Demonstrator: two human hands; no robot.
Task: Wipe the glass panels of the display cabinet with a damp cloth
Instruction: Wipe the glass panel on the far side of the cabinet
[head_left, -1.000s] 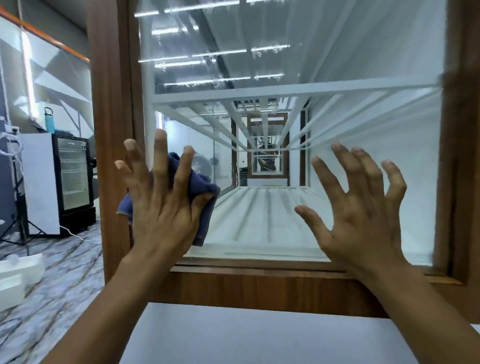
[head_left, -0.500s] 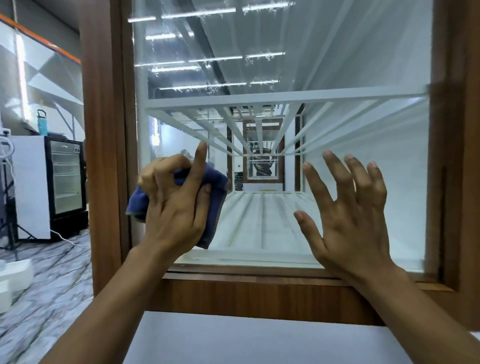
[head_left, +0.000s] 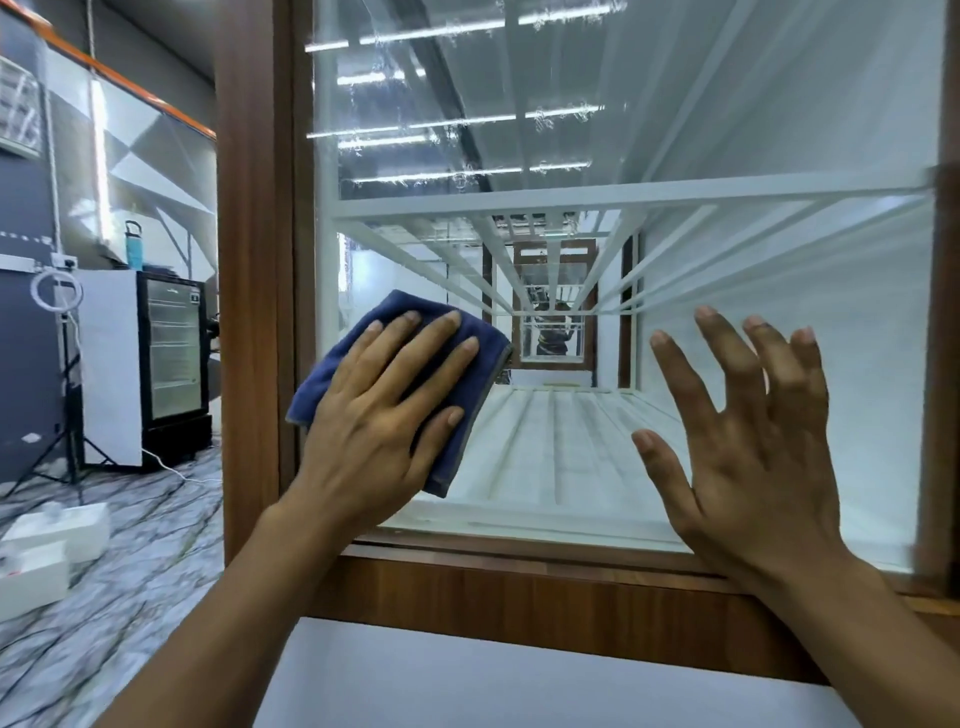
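Note:
The display cabinet's glass panel (head_left: 727, 130) fills the view inside a brown wooden frame (head_left: 254, 260). A folded dark blue cloth (head_left: 483, 364) lies flat against the lower left part of the glass. My left hand (head_left: 384, 410) presses on the cloth with straight, spread fingers. To the right, my right hand (head_left: 748, 447) is spread open in front of the lower right part of the glass, holding nothing; whether it touches the pane is unclear. Wet streaks and ceiling light reflections show on the upper glass.
A white surface (head_left: 519, 686) runs below the cabinet's wooden base (head_left: 519, 597). To the left stand a small black glass-door fridge (head_left: 171, 353) with a teal bottle (head_left: 134, 244) on top, a ring-light tripod (head_left: 67, 395), and white boxes (head_left: 41, 551) on the marble-patterned floor.
My left hand went from curled fingers bunching the cloth to flat fingers pressing it on the glass, shifted slightly right. The right hand stayed spread near the pane.

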